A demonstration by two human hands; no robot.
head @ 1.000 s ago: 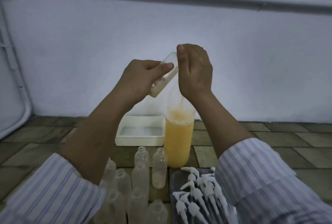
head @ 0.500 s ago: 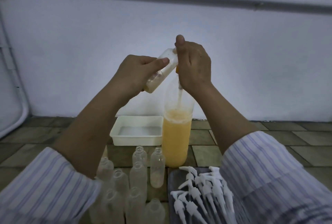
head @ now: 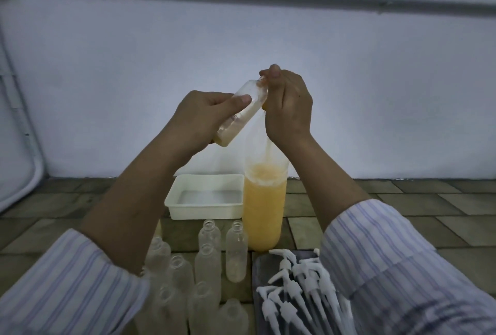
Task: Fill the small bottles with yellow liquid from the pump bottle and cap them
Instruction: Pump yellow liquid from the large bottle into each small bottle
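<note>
At frame centre, left hand (head: 200,119) grips the light, slippery-looking small bottle (head: 241,113) mid-body; right hand (head: 288,109) clenches the pump bottle (head: 264,211) top.

Clear glossy plastic small bottles (head: 236,251), matt white plastic tray (head: 206,211).

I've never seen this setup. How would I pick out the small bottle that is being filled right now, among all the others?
Start at the tall pump bottle half full of yellow liquid, standing on the tiled floor beside a white tray. Look straight above it, where two hands meet. The small bottle is the one gripped by the left hand: tilted, in the air, with a little yellow liquid at its base, while the empty bottles stand upright on the floor.
</note>
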